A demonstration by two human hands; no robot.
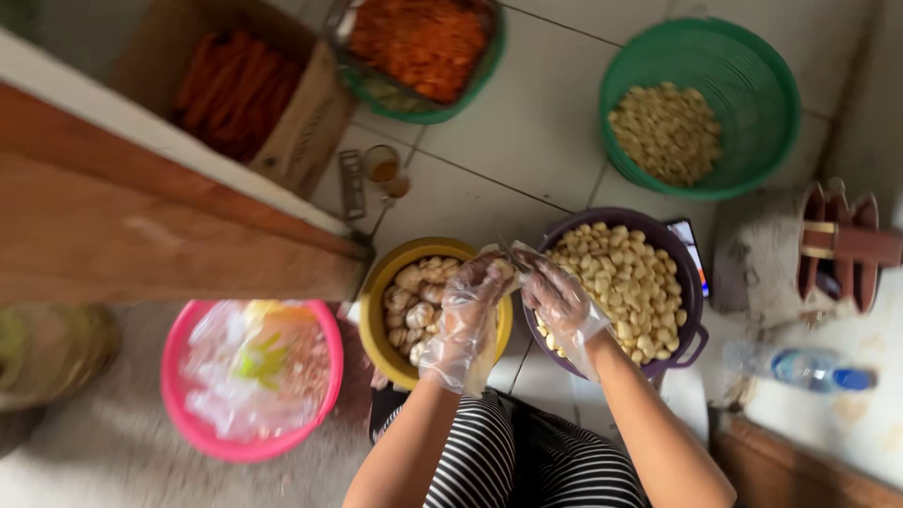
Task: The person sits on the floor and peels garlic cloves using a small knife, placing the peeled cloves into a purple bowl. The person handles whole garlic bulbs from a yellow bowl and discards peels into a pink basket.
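A: Garlic clove (504, 270) — that is what both gloved hands are working on, held in the gap between the yellow bowl (378, 303) and the purple colander (686, 282), roughly at the centre of the view

B: Why is it sitting right there?

A: It looks like a matter of short reaches. The yellow bowl, at about eight o'clock from the hands, is holding whole garlic bulbs (419, 292); the purple colander, at about three o'clock, is filling with peeled cloves (623, 282). Holding the piece between the two is keeping both within easy reach

B: And the hands themselves?

A: The left hand (466, 315) is coming up from six o'clock, wrist bent, fingers curled closed around the clove at the top. The right hand (562, 303) is angling in from five o'clock, fingers closed on a small knife (516, 254) whose blade is pointing toward eleven o'clock against the clove. The plastic gloves are crumpling and blurring the fingertips, so I cannot tell exactly how the clove is being pinched

B: What else is lying about?

A: A green basket (752, 85) of more cloves at one o'clock, a pink bowl (183, 395) with a plastic bag inside at eight o'clock, a cardboard box (301, 132) of carrots at eleven o'clock, a phone (691, 249) just beside the colander, and a water bottle (809, 369) lying at four o'clock
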